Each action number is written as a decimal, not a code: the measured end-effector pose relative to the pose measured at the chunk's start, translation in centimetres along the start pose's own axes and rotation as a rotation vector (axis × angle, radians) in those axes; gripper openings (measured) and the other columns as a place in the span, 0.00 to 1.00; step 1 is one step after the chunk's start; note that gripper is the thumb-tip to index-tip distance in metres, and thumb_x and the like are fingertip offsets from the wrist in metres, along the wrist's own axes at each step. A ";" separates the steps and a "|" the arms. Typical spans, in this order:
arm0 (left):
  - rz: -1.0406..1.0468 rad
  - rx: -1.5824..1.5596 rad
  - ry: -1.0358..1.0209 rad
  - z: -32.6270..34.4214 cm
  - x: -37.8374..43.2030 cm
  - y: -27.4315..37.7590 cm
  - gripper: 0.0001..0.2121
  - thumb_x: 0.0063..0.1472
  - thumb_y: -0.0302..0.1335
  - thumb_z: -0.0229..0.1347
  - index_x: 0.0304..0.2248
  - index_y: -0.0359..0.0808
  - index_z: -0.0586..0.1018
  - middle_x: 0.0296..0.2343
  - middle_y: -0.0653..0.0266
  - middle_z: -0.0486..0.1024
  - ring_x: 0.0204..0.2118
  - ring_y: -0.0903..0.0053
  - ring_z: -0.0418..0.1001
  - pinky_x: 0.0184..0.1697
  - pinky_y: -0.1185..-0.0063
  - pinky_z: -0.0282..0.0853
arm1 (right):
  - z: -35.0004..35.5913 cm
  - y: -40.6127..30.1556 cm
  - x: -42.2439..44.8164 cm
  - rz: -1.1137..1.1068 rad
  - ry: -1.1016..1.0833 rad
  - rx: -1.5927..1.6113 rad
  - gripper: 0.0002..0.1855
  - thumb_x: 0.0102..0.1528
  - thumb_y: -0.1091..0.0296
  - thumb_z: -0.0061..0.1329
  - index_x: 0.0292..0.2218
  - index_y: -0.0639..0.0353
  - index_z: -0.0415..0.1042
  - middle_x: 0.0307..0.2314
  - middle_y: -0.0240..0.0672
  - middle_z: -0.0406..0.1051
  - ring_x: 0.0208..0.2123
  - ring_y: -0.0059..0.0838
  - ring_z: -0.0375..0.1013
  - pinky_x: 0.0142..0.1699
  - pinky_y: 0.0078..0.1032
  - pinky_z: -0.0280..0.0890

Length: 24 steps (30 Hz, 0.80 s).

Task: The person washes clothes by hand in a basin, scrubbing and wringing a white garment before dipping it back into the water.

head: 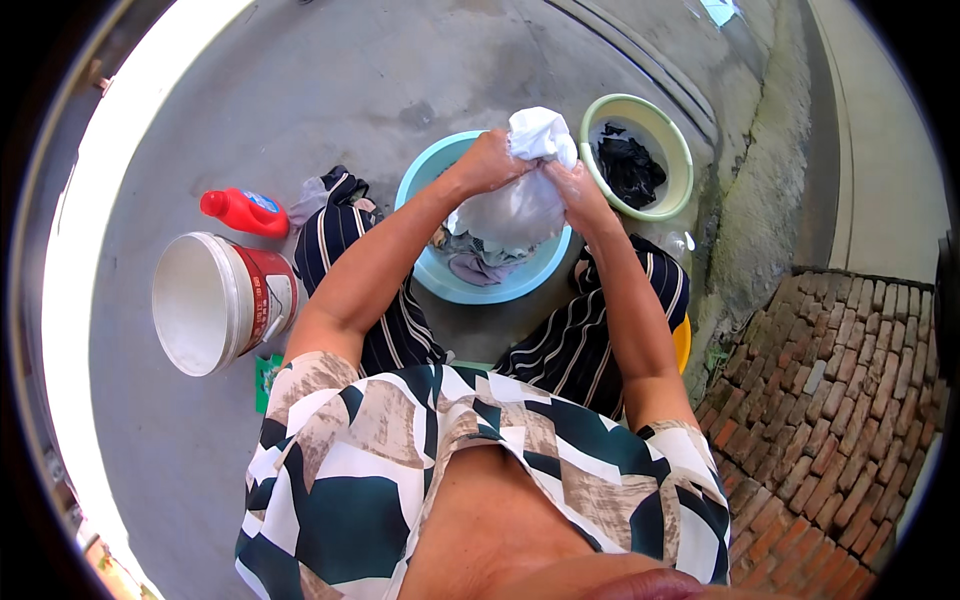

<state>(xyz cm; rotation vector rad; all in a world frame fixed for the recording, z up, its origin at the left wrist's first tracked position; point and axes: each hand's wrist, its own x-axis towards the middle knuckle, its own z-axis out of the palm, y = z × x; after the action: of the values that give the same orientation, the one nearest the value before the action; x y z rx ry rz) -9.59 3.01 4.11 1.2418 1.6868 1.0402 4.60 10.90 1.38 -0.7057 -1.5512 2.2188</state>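
A wet white cloth [544, 133] is gripped between my two hands above a light blue plastic basin [491, 294]. My left hand [491, 161] clenches it from the left, and my right hand [576, 193] holds it on the right. Part of the cloth bunches up beyond my fists, while the rest sags below them, hiding the middle of the basin. Suds whiten the skin of both hands. Under the hanging cloth, grey and patterned wet laundry [484, 266] lies in the basin.
Right of the basin, a pale green basin [684, 176] holds black clothing [630, 169] in water. On the left are a red detergent bottle [247, 212], a tipped white bucket [196, 304] and a green packet [266, 381]. A brick stack [832, 405] borders the right.
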 end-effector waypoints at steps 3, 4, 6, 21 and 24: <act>0.155 0.112 0.172 2.0 -0.2 -1.3 0.14 0.45 0.29 0.53 0.33 0.30 0.71 0.26 0.57 0.72 0.30 0.73 0.70 0.35 0.78 0.63 | 0.3 0.1 0.4 0.023 0.073 -0.016 0.15 0.51 0.66 0.40 0.40 0.63 0.63 0.32 0.31 0.65 0.34 0.19 0.64 0.39 0.19 0.60; 0.162 0.125 0.167 1.4 0.1 -1.3 0.14 0.45 0.29 0.53 0.33 0.30 0.71 0.26 0.57 0.72 0.30 0.73 0.70 0.35 0.78 0.63 | 0.6 0.0 0.6 0.023 0.115 -0.045 0.15 0.51 0.66 0.40 0.40 0.62 0.63 0.32 0.31 0.65 0.34 0.19 0.64 0.39 0.19 0.60; 0.017 -0.009 0.079 0.5 0.0 -1.2 0.15 0.43 0.31 0.54 0.31 0.30 0.72 0.25 0.49 0.72 0.29 0.63 0.71 0.33 0.76 0.64 | 1.0 -0.5 -0.3 0.000 0.067 -0.016 0.15 0.51 0.66 0.40 0.40 0.63 0.63 0.32 0.32 0.65 0.34 0.19 0.64 0.39 0.19 0.60; 0.027 -0.028 0.058 0.7 -0.2 -0.6 0.15 0.44 0.30 0.52 0.32 0.31 0.72 0.27 0.50 0.72 0.31 0.63 0.70 0.35 0.76 0.64 | 0.6 -0.3 -0.3 -0.013 0.026 0.053 0.15 0.51 0.68 0.39 0.40 0.63 0.61 0.33 0.32 0.65 0.35 0.21 0.64 0.40 0.21 0.60; 0.155 0.088 0.100 1.4 -0.4 -0.9 0.14 0.44 0.30 0.52 0.32 0.31 0.72 0.26 0.51 0.72 0.30 0.64 0.71 0.34 0.76 0.64 | 0.3 -0.2 0.6 0.144 0.095 0.092 0.16 0.50 0.68 0.39 0.41 0.62 0.60 0.34 0.32 0.64 0.35 0.21 0.64 0.40 0.22 0.60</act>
<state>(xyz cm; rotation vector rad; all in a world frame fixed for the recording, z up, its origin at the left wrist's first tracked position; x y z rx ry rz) -8.49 2.64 2.86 1.4167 1.7502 1.1475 3.99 11.06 1.55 -0.9064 -1.3834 2.3053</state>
